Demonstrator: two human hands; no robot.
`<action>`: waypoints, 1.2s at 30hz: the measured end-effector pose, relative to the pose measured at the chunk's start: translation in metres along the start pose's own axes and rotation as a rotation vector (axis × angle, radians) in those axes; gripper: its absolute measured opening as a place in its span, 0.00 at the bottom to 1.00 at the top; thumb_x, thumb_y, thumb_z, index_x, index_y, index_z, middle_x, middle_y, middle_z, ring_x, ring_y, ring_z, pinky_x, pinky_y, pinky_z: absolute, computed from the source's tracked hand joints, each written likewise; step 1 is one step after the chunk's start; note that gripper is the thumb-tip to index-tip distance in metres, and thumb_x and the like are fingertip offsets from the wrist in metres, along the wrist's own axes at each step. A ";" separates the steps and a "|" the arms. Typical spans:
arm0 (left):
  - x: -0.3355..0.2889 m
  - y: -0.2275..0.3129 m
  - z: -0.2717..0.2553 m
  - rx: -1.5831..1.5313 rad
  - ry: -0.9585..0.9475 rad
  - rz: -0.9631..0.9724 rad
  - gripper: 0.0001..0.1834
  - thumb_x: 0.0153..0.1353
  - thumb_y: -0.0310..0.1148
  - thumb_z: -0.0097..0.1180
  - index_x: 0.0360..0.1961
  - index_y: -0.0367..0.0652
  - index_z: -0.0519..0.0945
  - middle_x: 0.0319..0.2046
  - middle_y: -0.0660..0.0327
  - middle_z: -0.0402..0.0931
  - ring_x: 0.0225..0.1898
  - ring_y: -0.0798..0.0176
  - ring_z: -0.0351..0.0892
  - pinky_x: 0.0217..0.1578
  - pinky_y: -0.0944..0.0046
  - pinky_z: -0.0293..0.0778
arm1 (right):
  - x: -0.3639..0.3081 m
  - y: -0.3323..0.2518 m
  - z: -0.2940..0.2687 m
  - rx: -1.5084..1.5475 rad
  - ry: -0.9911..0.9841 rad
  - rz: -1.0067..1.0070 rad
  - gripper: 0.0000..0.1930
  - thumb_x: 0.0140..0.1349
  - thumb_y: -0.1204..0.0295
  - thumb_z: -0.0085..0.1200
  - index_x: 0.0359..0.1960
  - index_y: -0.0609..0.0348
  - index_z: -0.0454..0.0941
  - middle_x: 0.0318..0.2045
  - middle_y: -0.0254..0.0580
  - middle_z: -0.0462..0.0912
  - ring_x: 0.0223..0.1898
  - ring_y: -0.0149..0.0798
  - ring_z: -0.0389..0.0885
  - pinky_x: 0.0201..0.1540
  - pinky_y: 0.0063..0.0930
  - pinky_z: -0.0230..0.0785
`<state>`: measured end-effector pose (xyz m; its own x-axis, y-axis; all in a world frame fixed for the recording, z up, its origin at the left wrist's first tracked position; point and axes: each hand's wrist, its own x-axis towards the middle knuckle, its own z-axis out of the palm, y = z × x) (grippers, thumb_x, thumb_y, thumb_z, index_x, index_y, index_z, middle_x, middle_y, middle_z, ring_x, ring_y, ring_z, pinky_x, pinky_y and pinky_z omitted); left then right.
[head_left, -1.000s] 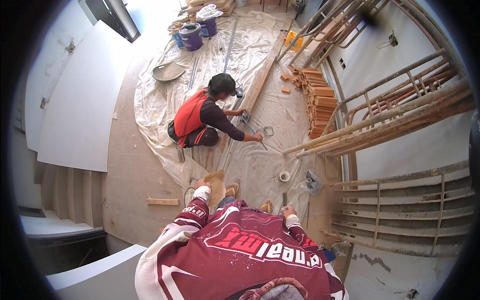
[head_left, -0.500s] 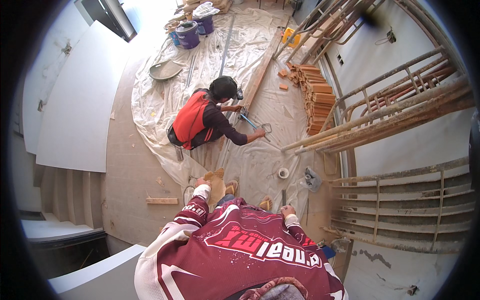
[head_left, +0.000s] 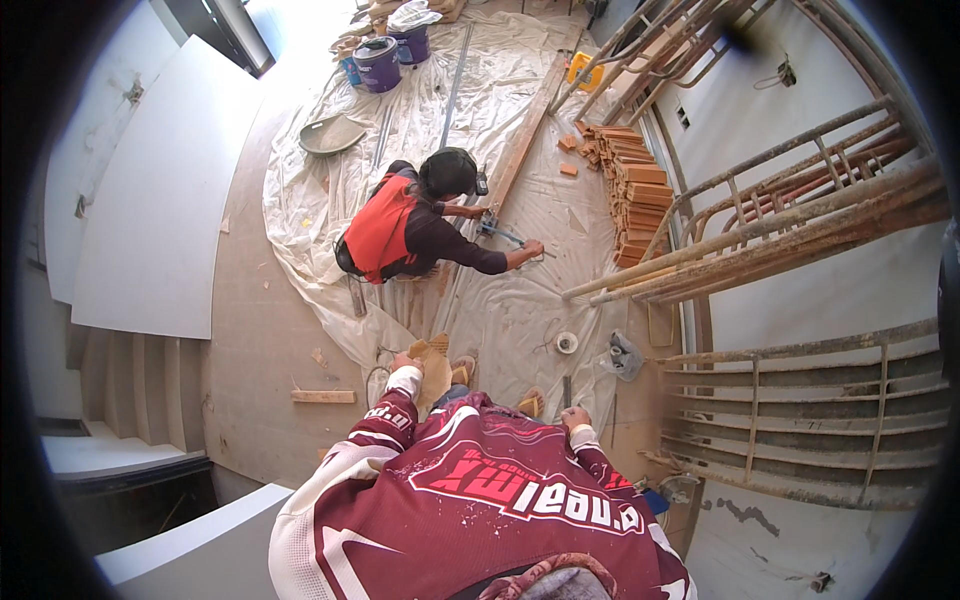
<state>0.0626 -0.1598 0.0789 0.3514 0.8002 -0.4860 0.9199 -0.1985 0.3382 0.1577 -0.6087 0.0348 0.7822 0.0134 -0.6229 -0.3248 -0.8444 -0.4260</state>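
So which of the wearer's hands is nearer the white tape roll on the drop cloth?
Right. The right hand is just below the tape roll; the left hand, at a tan wood piece, sits farther left.

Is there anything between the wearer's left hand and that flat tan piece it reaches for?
Nothing visible does. The left hand is already against the flat tan piece, at its left edge, with no object between them. The right hand is apart from it, by a thin dark rod; whether it grips that is unclear.

Bright daylight pours in from about 11 o'clock, glaring white on the floor sheet there. Shadows are soft. Focus is sharp centrally; fisheye bending curves the scaffold poles toward 3 o'clock, with black vignette corners.
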 end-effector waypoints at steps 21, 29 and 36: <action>0.006 0.009 -0.005 0.035 -0.028 0.001 0.17 0.52 0.37 0.62 0.43 0.43 0.83 0.40 0.47 0.82 0.46 0.45 0.81 0.48 0.52 0.75 | -0.003 -0.002 -0.004 -0.037 -0.004 0.017 0.16 0.50 0.57 0.59 0.35 0.52 0.85 0.35 0.48 0.85 0.42 0.48 0.83 0.48 0.37 0.73; 0.011 0.001 -0.002 -0.005 -0.035 -0.018 0.17 0.53 0.36 0.62 0.44 0.43 0.83 0.40 0.47 0.82 0.46 0.46 0.81 0.49 0.52 0.75 | -0.003 -0.003 -0.003 -0.047 0.006 0.025 0.15 0.50 0.57 0.59 0.35 0.51 0.85 0.35 0.45 0.86 0.42 0.46 0.84 0.48 0.36 0.73; 0.015 -0.008 0.008 0.056 -0.009 0.008 0.17 0.54 0.37 0.61 0.44 0.42 0.82 0.41 0.46 0.81 0.48 0.45 0.79 0.50 0.51 0.75 | 0.005 0.007 0.003 -0.040 -0.012 0.026 0.14 0.51 0.58 0.59 0.34 0.51 0.85 0.34 0.45 0.86 0.42 0.45 0.84 0.48 0.35 0.73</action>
<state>0.0621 -0.1506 0.0628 0.3600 0.7931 -0.4913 0.9253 -0.2364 0.2964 0.1577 -0.6131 0.0268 0.7671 -0.0025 -0.6415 -0.3233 -0.8652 -0.3832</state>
